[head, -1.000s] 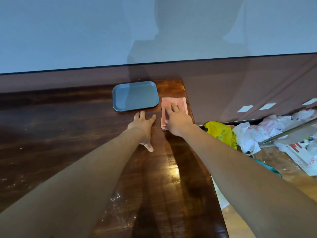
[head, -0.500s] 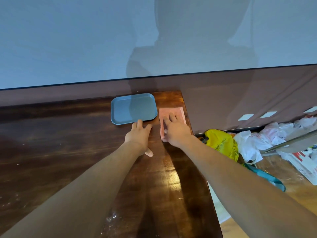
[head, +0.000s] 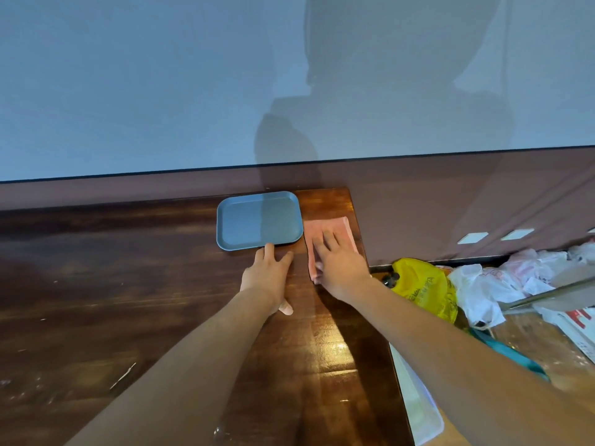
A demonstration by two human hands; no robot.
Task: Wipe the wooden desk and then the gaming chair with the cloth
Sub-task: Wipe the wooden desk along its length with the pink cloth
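Right grip (head: 338, 267) presses flat, fingers straight, on the pink cloth (head: 342, 225) at the far right corner of the wooden desk (head: 145, 300). Left grip (head: 267, 275) rests open on the desk, fingertips at the near edge of the blue tray (head: 244, 223), just beside the cloth.

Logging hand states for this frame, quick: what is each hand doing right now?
Left hand: open, flat on the desk, fingertips at the near edge of the blue tray.
Right hand: open, fingers flat, pressing the pink cloth.
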